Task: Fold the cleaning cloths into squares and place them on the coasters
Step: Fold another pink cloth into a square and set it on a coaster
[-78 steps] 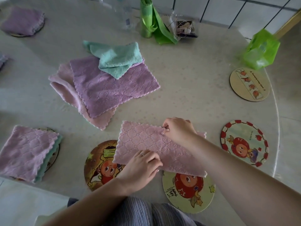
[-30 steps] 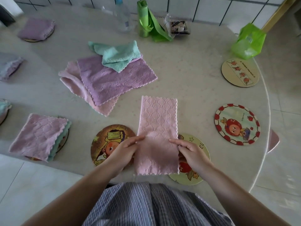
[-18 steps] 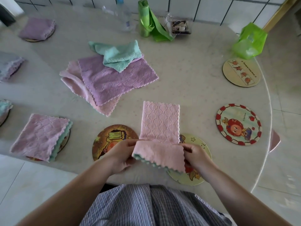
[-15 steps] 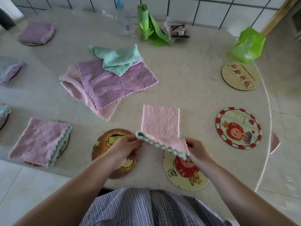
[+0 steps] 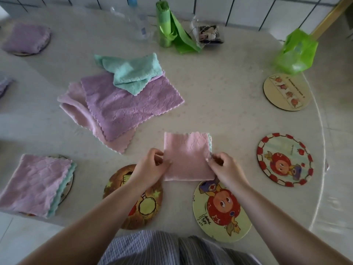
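Pink-and-mint stack (image 5: pixel 36 181) is seen at the far left, already folded and parked on a coaster that's mostly hidden under it. Next along, a loose pile (image 5: pixel 122 104) of pink, purple and mint cloths is waiting unfolded further back on the counter (image 5: pixel 219 104).

Then the action: the left hand (image 5: pixel 150 169) is pinched on the left edge of the pink cloth (image 5: pixel 188 157), fingers closed on the fabric, and the right hand (image 5: pixel 223 166) is pinched the same way on the right edge. So the cloth is held between both hands, roughly level, lying on or just above the counter (hard to call). It's now basically a square, so no real long axis is left, with a scalloped mint edge peeking out at the top right corner. Looks soft and floppy, so the fold could slip if it's dragged by one side only.

Two bare coasters are sitting just toward the person from it: the brown coaster (image 5: pixel 133 197) partly under the left wrist, and the yellow coaster (image 5: pixel 221 209) touching or just overlapped by the cloth's near right corner. The yellow one is probably the easier drop, and the right hand is nearer to it. Further right, the red-rimmed coaster (image 5: pixel 284 159) is also free.
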A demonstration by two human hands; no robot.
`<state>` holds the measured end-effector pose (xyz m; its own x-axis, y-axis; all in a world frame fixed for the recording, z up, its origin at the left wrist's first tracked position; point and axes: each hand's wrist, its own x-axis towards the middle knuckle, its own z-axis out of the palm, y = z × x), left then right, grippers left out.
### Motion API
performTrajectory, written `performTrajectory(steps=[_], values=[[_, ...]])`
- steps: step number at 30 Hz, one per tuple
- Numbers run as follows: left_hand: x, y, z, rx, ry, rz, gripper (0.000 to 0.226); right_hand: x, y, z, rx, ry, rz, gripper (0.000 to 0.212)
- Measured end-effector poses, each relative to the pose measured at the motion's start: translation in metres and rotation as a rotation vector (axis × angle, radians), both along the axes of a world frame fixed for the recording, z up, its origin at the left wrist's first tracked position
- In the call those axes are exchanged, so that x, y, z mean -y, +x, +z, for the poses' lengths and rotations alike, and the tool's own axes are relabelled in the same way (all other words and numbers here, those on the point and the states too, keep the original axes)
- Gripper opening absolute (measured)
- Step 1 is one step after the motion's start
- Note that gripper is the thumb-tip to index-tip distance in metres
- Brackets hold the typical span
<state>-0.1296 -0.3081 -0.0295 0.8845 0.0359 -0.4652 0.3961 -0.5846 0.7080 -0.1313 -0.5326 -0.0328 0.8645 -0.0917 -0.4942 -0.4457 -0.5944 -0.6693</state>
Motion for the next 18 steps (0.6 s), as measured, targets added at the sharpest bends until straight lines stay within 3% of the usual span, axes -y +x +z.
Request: performTrajectory(steps=[3,6,10,18], values=[[0.001,-0.005,0.002,0.081,-0.094,0.002,0.048,-0.005,-0.003,0.005,0.114,0.019,-0.002,0.039],[0.003,-0.007,0.000,0.149,-0.110,-0.126,0.052,-0.006,-0.004,0.003,0.139,0.061,0.150,0.060],[0.005,-0.005,-0.003,0.231,-0.043,-0.209,0.051,-0.004,-0.009,-0.003,0.228,0.000,0.186,0.059],[0.007,-0.001,-0.011,0.243,0.120,-0.262,0.051,-0.004,-0.009,-0.005,0.225,-0.034,0.172,0.060]])
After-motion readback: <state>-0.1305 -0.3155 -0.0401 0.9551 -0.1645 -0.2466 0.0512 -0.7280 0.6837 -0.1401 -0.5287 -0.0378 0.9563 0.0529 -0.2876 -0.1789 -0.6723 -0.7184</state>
